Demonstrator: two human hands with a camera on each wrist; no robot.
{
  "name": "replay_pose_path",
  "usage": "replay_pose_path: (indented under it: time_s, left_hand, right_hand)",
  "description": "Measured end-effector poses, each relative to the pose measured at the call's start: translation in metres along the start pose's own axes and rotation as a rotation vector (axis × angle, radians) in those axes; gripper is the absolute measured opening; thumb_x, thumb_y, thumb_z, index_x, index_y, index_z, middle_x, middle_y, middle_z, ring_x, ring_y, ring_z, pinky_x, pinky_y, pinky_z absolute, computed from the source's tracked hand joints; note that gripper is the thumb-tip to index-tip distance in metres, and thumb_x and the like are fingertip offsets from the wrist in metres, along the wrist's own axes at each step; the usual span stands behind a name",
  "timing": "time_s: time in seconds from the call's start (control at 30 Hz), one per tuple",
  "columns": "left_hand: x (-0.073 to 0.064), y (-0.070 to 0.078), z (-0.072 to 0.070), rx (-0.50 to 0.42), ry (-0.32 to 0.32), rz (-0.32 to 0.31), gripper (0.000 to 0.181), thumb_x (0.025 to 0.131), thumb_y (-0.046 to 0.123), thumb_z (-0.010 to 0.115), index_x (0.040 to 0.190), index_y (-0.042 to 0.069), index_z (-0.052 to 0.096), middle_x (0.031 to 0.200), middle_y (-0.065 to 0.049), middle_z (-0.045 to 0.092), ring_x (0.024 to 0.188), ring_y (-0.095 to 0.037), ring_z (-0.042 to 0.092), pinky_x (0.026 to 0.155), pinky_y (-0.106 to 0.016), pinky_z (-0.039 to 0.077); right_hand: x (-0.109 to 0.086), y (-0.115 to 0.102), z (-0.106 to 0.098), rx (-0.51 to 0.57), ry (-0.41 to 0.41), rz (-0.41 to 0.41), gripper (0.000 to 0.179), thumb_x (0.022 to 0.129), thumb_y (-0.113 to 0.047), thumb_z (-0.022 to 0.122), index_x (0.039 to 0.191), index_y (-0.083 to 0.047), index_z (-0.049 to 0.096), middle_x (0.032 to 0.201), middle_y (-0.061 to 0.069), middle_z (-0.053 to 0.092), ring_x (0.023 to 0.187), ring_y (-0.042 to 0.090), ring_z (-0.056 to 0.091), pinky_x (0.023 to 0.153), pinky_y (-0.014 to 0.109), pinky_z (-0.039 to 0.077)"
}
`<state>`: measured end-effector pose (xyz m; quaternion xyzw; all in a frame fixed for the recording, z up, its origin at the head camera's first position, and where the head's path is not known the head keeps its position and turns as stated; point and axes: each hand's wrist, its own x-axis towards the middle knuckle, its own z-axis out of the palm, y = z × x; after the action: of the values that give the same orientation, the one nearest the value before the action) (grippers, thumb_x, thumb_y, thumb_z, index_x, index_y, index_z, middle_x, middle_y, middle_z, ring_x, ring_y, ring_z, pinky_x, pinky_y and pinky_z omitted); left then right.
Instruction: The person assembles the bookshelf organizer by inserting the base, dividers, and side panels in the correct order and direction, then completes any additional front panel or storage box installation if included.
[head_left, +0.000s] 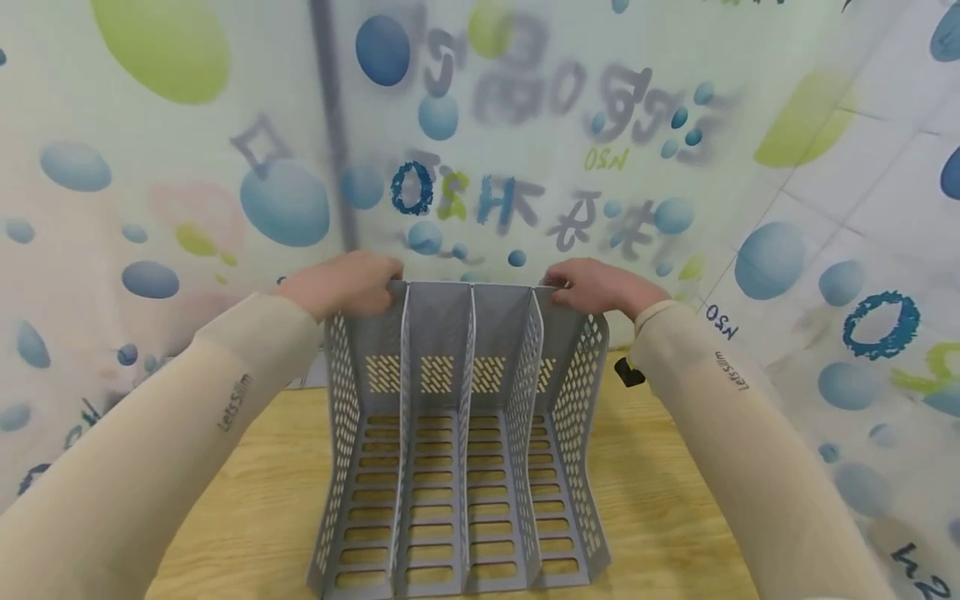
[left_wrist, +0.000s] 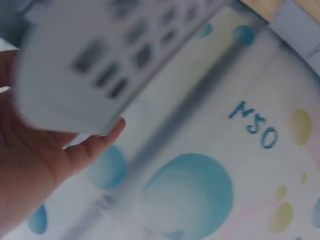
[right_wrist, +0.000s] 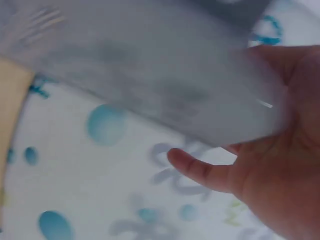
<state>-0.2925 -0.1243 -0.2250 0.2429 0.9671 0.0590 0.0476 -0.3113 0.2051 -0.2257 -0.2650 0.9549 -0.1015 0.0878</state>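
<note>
A grey plastic file rack (head_left: 441,325) with several upright compartments stands in the middle of the head view, its slotted base facing me. My left hand (head_left: 348,282) grips the top back edge at the left corner. At the right corner my right hand (head_left: 596,283) holds the same edge. In the left wrist view, the rack's perforated side panel (left_wrist: 55,102) sits in the left hand, with the little finger extended beside it. The right wrist view shows the blurred back panel (right_wrist: 150,80) between thumb and fingers, the little finger sticking out; the other fingers are partly hidden.
Under the rack is a light wooden tabletop (head_left: 660,483). A small black object (head_left: 628,372) lies by the right sleeve. A patterned curtain (head_left: 480,233) hangs close behind, and a whitish flat item (head_left: 311,371) shows behind the left forearm.
</note>
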Motion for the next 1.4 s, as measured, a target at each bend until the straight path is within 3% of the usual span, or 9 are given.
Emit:
replay_pose_path:
  time_s: [0.1,0.17,0.27,0.33,0.4,0.53,0.73,0.93,1.4]
  left_hand:
    - [0.007,0.017,-0.01,0.007,-0.027,-0.01,0.043,0.1,0.004,0.043,0.14,-0.007,0.054,0.143,-0.026,0.056,0.129,-0.041,0.056,0.105,-0.053,0.048]
    - [0.011,0.031,-0.014,0.037,-0.029,-0.019,0.045,0.102,0.009,0.044,0.144,-0.004,0.052,0.148,-0.024,0.053,0.134,-0.041,0.052,0.11,-0.054,0.044]
    - [0.018,0.05,-0.014,0.057,-0.051,-0.048,0.036,0.102,0.012,0.045,0.134,0.0,0.058,0.13,-0.019,0.062,0.11,-0.031,0.062,0.096,-0.046,0.051]
    - [0.022,0.059,-0.009,0.052,-0.063,-0.069,0.026,0.101,0.01,0.047,0.122,0.003,0.061,0.106,-0.013,0.062,0.087,-0.023,0.056,0.081,-0.04,0.049]
    - [0.026,0.065,-0.004,0.03,-0.082,-0.083,0.019,0.099,0.007,0.049,0.114,0.005,0.061,0.091,-0.008,0.054,0.075,-0.02,0.046,0.072,-0.038,0.043]
    - [0.035,0.066,0.013,0.032,-0.082,-0.095,0.016,0.094,0.004,0.056,0.108,0.006,0.063,0.083,-0.006,0.053,0.072,-0.02,0.048,0.071,-0.036,0.044]
    - [0.043,0.064,0.027,0.083,0.018,-0.1,0.006,0.089,0.003,0.061,0.087,0.009,0.061,0.079,-0.006,0.059,0.07,-0.021,0.051,0.067,-0.035,0.045]
    - [0.047,0.061,0.03,0.107,0.082,-0.109,0.011,0.087,0.004,0.063,0.079,0.01,0.059,0.074,-0.005,0.058,0.067,-0.021,0.051,0.063,-0.035,0.043]
    - [0.056,0.053,0.032,0.115,0.077,-0.101,0.015,0.089,0.009,0.064,0.075,0.012,0.059,0.074,-0.003,0.061,0.07,-0.022,0.055,0.068,-0.04,0.049]
  right_hand:
    - [-0.001,-0.019,-0.007,0.007,0.087,-0.017,0.028,0.109,-0.013,0.048,0.13,0.001,0.062,0.133,0.021,0.063,0.121,0.037,0.061,0.101,0.053,0.049]
    - [0.003,-0.033,-0.007,-0.007,0.115,-0.031,0.025,0.108,-0.017,0.05,0.123,-0.001,0.063,0.125,0.019,0.066,0.111,0.034,0.063,0.096,0.051,0.049]
    - [0.016,-0.049,0.002,-0.062,0.093,-0.023,0.023,0.108,-0.024,0.054,0.117,-0.004,0.063,0.113,0.013,0.066,0.096,0.026,0.061,0.087,0.045,0.049]
    - [0.025,-0.057,0.01,-0.102,0.058,-0.002,0.024,0.108,-0.026,0.055,0.116,-0.005,0.062,0.108,0.011,0.064,0.089,0.024,0.058,0.083,0.042,0.047]
    - [0.032,-0.062,0.018,-0.135,0.03,0.025,0.024,0.107,-0.028,0.056,0.115,-0.005,0.061,0.104,0.009,0.063,0.087,0.022,0.056,0.081,0.041,0.046]
    - [0.043,-0.064,0.034,-0.194,0.018,0.077,0.019,0.106,-0.027,0.058,0.104,-0.008,0.059,0.096,0.007,0.059,0.084,0.023,0.054,0.08,0.04,0.045]
    - [0.046,-0.065,0.043,-0.274,0.095,0.087,0.024,0.103,-0.029,0.064,0.09,-0.011,0.056,0.087,0.005,0.059,0.08,0.023,0.057,0.078,0.041,0.049]
    - [0.049,-0.066,0.042,-0.29,0.129,0.107,0.03,0.1,-0.035,0.07,0.084,-0.013,0.056,0.083,0.003,0.059,0.079,0.022,0.06,0.078,0.041,0.052]
    - [0.057,-0.063,0.037,-0.29,0.059,0.142,0.034,0.1,-0.039,0.069,0.084,-0.013,0.056,0.084,0.004,0.056,0.079,0.023,0.059,0.078,0.043,0.052]
